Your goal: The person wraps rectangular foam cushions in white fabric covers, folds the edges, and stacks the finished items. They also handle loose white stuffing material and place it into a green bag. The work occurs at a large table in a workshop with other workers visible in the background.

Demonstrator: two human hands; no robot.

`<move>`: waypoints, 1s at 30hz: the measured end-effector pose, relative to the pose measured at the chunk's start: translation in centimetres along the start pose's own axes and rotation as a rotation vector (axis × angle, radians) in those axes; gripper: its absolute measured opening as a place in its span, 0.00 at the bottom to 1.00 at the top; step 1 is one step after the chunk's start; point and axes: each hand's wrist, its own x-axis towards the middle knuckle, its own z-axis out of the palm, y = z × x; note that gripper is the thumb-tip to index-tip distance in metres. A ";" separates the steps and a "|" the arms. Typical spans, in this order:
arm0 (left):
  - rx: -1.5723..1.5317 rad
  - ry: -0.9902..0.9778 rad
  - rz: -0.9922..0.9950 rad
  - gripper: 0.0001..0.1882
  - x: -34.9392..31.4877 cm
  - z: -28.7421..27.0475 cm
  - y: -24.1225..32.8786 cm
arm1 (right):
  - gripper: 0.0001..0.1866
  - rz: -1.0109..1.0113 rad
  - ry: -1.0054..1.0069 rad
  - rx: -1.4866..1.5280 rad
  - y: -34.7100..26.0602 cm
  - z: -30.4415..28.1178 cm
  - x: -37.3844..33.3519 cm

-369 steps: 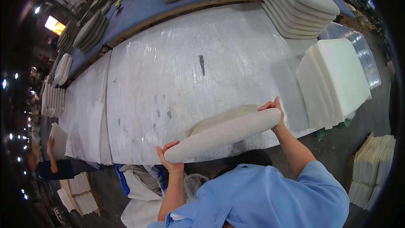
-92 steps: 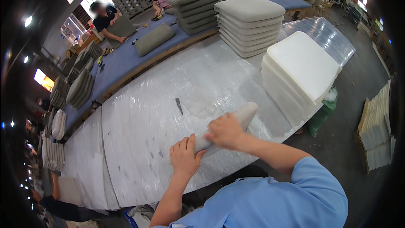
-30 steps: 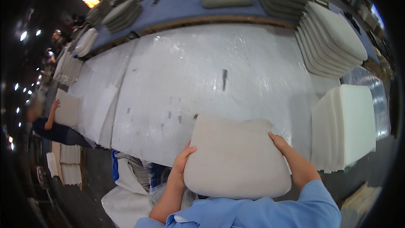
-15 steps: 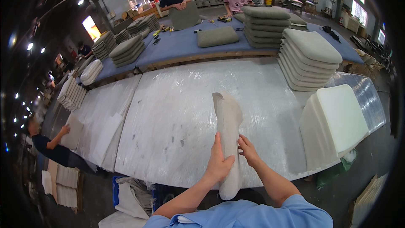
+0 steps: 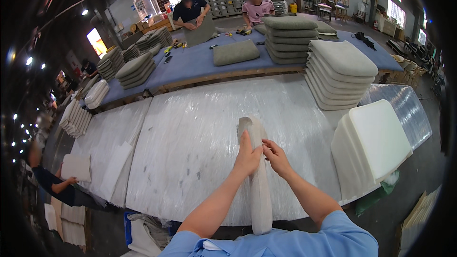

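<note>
A light beige, fabric-covered seat cushion (image 5: 261, 200) stands on its narrow edge in front of me, its near end close to my shirt. My left hand (image 5: 248, 156) grips its upper part from the left, the thumb lying across the top edge. On the right side, my right hand (image 5: 277, 157) has its fingers bent and pinched at the cover near the far end; what exactly the fingertips hold is too small to tell. A loose flap of the cover shows at the far end. Beneath lies a work table (image 5: 190, 152) wrapped in clear plastic film.
White foam pads (image 5: 381, 128) are stacked at the right, with covered cushions (image 5: 340, 74) behind them. Across a blue table (image 5: 195, 62) with grey-green cushions (image 5: 235, 52), two people work. Another person at the left holds a beige cushion (image 5: 76, 167). A blue bin (image 5: 127, 228) stands below the front edge.
Both hands have slid farther up along the cushion toward its far end. The cushion has come slightly nearer my body. The person at the left has lifted a cushion.
</note>
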 end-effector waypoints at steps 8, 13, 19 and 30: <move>-0.514 0.015 -0.101 0.40 5.1 0.8 -1.7 | 0.33 -0.163 0.072 0.075 -0.6 -2.4 10.3; -0.709 -0.066 -0.320 0.38 7.7 0.0 -1.4 | 0.28 0.064 -0.186 0.189 -0.8 -7.5 13.1; -0.385 -0.064 -0.052 0.26 11.5 -3.7 -5.2 | 0.11 0.030 -0.311 0.252 -1.7 -6.1 13.2; -0.617 0.111 0.138 0.12 13.0 0.1 -5.9 | 0.18 0.133 -0.219 0.451 -1.4 -3.1 10.9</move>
